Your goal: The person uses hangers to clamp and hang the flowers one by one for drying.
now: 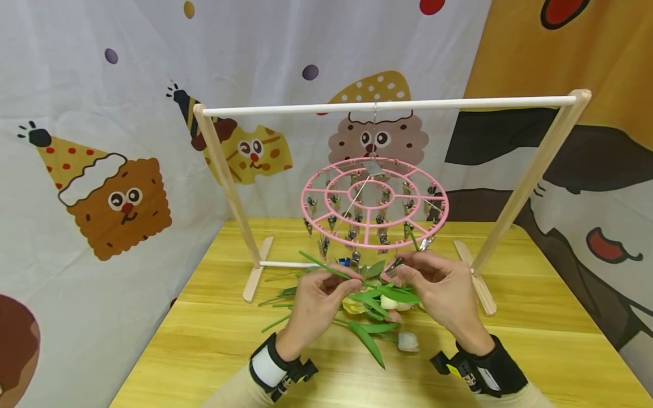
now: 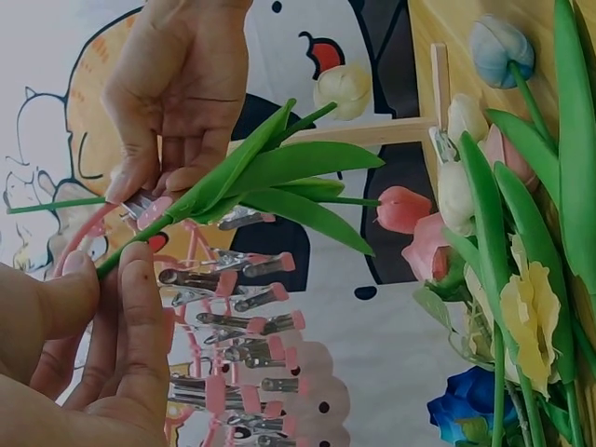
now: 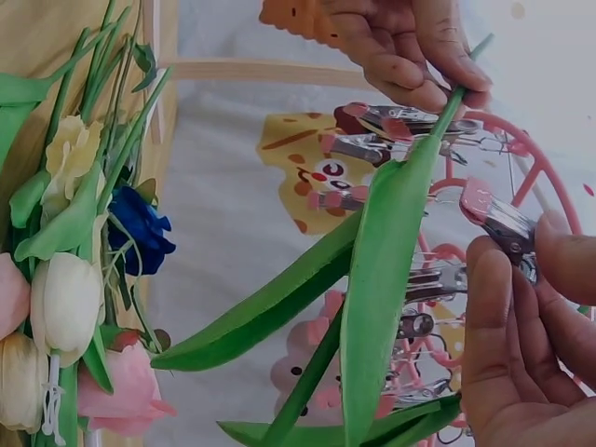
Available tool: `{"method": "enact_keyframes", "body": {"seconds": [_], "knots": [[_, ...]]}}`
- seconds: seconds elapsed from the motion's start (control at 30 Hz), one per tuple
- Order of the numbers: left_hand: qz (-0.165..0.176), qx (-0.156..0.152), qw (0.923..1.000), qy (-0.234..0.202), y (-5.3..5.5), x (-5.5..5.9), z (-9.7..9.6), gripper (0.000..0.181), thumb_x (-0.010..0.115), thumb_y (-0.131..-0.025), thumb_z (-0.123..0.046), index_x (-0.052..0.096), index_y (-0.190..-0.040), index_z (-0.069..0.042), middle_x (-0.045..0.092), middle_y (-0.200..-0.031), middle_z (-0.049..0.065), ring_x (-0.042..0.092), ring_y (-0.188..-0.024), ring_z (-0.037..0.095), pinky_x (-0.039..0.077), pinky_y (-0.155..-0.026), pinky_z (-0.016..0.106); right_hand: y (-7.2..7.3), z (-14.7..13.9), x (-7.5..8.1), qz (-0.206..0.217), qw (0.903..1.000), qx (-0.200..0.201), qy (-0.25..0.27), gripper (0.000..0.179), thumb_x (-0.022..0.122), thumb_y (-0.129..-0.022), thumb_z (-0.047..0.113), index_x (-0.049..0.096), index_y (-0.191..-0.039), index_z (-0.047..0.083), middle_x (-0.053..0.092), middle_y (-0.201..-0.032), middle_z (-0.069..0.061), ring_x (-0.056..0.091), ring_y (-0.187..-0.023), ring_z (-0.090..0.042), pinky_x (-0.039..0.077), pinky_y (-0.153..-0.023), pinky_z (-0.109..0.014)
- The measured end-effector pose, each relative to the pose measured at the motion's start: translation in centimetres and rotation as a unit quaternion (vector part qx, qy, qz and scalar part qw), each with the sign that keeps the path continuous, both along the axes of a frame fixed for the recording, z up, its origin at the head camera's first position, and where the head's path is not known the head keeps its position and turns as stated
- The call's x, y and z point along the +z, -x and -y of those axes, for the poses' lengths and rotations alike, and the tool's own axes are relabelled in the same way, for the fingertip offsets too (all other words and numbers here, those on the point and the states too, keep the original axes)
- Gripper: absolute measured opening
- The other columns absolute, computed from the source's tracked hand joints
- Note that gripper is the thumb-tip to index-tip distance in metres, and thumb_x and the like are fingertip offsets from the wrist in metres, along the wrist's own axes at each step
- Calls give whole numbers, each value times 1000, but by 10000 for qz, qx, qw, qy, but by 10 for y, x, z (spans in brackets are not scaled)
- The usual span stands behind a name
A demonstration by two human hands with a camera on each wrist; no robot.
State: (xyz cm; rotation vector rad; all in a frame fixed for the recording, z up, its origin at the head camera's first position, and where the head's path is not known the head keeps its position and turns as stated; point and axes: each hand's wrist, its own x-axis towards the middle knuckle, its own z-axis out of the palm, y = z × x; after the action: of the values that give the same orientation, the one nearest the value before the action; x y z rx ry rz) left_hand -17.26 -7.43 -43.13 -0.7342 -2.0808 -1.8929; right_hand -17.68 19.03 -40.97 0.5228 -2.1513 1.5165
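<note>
Between thumb and fingers, my left hand (image 1: pixel 318 297) pinches the green stem (image 2: pixel 130 244) of an artificial flower with long leaves (image 3: pixel 386 279). A pale yellow bloom (image 2: pixel 343 91) appears beyond those leaves; the join is partly hidden. My right hand (image 1: pixel 444 289) pinches a metal clip with pink tips (image 3: pixel 503 219), close beside the stem. It is one of several hanging from a pink round clip hanger (image 1: pixel 302 204). Another green stem (image 1: pixel 412 238) rises by the right hand. A pink tulip (image 2: pixel 403 209) hangs head down beyond the leaves.
A wooden stand with a white crossbar (image 1: pixel 285 109) holds the hanger over the wooden table (image 1: pixel 214 334). Beneath lie several artificial flowers, among them a blue rose (image 3: pixel 140 233), a yellow bloom (image 2: pixel 531 312) and a white tulip (image 1: pixel 407 341). A cartoon-printed curtain (image 1: pixel 245 51) hangs behind.
</note>
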Motion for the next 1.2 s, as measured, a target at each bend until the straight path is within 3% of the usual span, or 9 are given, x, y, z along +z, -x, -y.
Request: {"method": "enact_keyframes", "body": {"seconds": [0.1, 0.23, 0.43, 0.67, 0.9, 1.07, 1.2], "knots": [[-52, -3, 10000, 5, 0, 0, -1, 10, 82, -110, -10, 88, -117, -9, 89, -113, 13, 87, -97, 16, 74, -86, 35, 0, 2, 0, -109, 9999, -58, 120, 21, 88, -101, -5, 91, -118, 7, 87, -105, 14, 80, -82, -4, 64, -73, -16], [-211, 10, 9998, -4, 2, 0, -2, 9, 82, -109, -11, 88, -117, -10, 89, -111, 13, 87, -94, 16, 72, -80, 31, 0, 3, 1, -193, 9996, -51, 217, 24, 87, -99, -8, 91, -119, 4, 86, -106, 19, 81, -85, -2, 66, -77, -15], [-240, 14, 9997, -42, 4, 3, -7, 9, 83, -110, -13, 89, -117, -10, 90, -110, 12, 76, -77, 5, 48, -62, 20, 0, 5, 1, -239, 9995, 20, 190, 25, 87, -98, -11, 91, -118, 2, 86, -105, 19, 81, -86, -1, 67, -79, -14], [-144, -34, 9998, -89, 5, 7, -13, 9, 84, -109, -14, 89, -117, -14, 90, -109, 9, 81, -84, 6, 48, -62, 19, 1, 4, 2, -196, 9993, 194, 256, 22, 87, -98, -12, 91, -115, 0, 87, -105, 16, 81, -89, -1, 67, -77, -16], [-343, -151, 9992, -162, 9, 8, -18, 10, 83, -109, -10, 89, -117, -10, 89, -109, 15, 47, -58, 2, 37, -56, 19, 3, 3, 1, -183, 9990, 332, 232, 23, 86, -98, -12, 91, -116, 0, 87, -105, 14, 82, -90, -2, 68, -78, -17], [-325, -69, 9994, -105, 9, 8, -19, 11, 84, -108, -10, 89, -117, -11, 89, -109, 14, 41, -55, 3, 34, -55, 18, 3, 3, 0, -130, 9988, 387, 256, 22, 86, -98, -13, 90, -117, -1, 86, -106, 18, 82, -91, -1, 68, -78, -17], [-284, -51, 9996, -57, 7, 8, -20, 11, 83, -108, -10, 89, -117, -10, 89, -110, 14, 42, -56, 4, 36, -56, 19, 3, 2, -1, -74, 9988, 425, 227, 23, 85, -99, -12, 90, -119, -1, 88, -110, 12, 83, -93, -1, 69, -80, -18]]}}
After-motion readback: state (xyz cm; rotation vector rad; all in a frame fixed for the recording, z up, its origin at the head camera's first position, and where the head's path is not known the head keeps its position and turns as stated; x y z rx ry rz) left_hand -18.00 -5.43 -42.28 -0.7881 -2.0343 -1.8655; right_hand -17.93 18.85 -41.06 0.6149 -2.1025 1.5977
